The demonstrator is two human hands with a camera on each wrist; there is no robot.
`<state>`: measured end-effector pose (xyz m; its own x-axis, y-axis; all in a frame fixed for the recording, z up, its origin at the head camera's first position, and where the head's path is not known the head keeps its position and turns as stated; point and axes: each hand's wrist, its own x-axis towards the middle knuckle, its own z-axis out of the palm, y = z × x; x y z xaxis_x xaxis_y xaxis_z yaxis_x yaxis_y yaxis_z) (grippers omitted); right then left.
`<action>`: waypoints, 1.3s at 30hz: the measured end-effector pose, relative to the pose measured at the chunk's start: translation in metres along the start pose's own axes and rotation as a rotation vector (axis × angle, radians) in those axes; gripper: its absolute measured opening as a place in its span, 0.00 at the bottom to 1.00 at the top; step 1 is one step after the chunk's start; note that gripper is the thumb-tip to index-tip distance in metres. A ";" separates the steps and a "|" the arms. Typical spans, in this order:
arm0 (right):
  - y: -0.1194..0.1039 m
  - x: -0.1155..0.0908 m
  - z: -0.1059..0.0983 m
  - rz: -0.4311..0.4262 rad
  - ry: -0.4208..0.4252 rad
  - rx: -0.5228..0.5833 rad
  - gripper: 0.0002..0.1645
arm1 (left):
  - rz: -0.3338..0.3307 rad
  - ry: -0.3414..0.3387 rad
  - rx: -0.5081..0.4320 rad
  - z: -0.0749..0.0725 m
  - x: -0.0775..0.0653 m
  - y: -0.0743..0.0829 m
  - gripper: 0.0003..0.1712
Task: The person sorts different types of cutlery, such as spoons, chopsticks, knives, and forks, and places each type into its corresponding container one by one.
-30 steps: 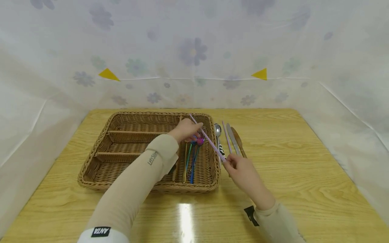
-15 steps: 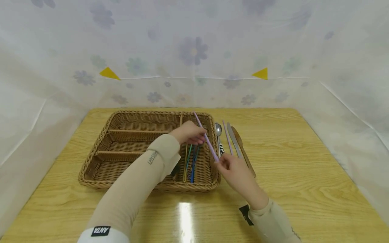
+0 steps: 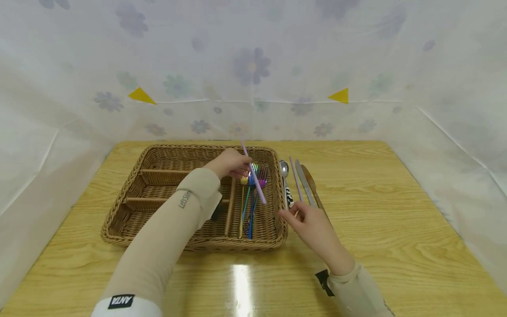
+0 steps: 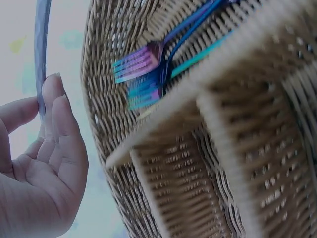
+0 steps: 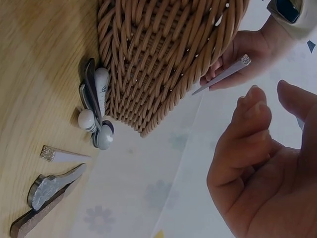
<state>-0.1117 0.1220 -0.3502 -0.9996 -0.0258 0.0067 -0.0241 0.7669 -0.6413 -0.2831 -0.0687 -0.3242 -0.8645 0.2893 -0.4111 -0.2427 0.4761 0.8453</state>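
My left hand (image 3: 231,163) pinches a pale purple chopstick (image 3: 258,187) between thumb and fingers, above the right compartment of a wicker cutlery basket (image 3: 253,245). In the left wrist view the chopstick (image 4: 41,54) stands up from the fingertips. Under it, several coloured forks (image 3: 252,181) lie in that compartment. My right hand (image 3: 314,224) hovers just right of the basket with nothing in it. In the right wrist view its thumb and loosely bent fingers (image 5: 255,111) are apart. A second purple chopstick (image 3: 295,178) lies on the table beyond this hand.
Right of the basket, spoons (image 3: 284,168) lie close against its wall. A silver knife (image 3: 304,180) and a brown-gold knife (image 3: 310,179) lie beside the second chopstick on the wooden table (image 3: 396,220). Dividers (image 3: 178,172) split the basket's left part. A flowered white curtain (image 3: 253,114) stands behind.
The right hand has let go of the chopstick's near end and stays beside the basket. The left hand has carried the chopstick left, over the forks, which show again.
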 end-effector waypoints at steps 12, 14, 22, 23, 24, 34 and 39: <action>0.007 -0.002 0.002 0.019 0.003 0.019 0.20 | -0.018 0.088 -0.131 -0.035 -0.004 -0.009 0.20; 0.008 -0.002 0.002 0.022 0.001 0.023 0.20 | -0.002 0.113 -0.129 -0.042 -0.005 -0.010 0.21; 0.011 -0.003 0.002 0.015 -0.001 0.020 0.21 | 0.152 0.279 -0.058 -0.062 -0.016 -0.010 0.22; 0.011 -0.003 0.002 0.014 0.002 0.019 0.21 | 0.166 0.289 -0.043 -0.063 -0.017 -0.010 0.22; 0.012 -0.003 0.002 0.014 0.005 0.020 0.21 | 0.176 0.295 -0.030 -0.064 -0.018 -0.011 0.22; 0.016 -0.007 0.004 0.045 -0.001 0.030 0.21 | 0.230 0.379 0.116 -0.082 -0.026 -0.015 0.21; 0.020 -0.009 0.005 0.068 -0.001 0.032 0.22 | 0.286 0.438 0.262 -0.092 -0.027 -0.015 0.20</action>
<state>-0.1032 0.1344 -0.3666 -0.9989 0.0249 -0.0389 0.0445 0.7459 -0.6646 -0.2966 -0.1600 -0.2938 -0.9945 0.0931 0.0474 0.0960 0.6355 0.7661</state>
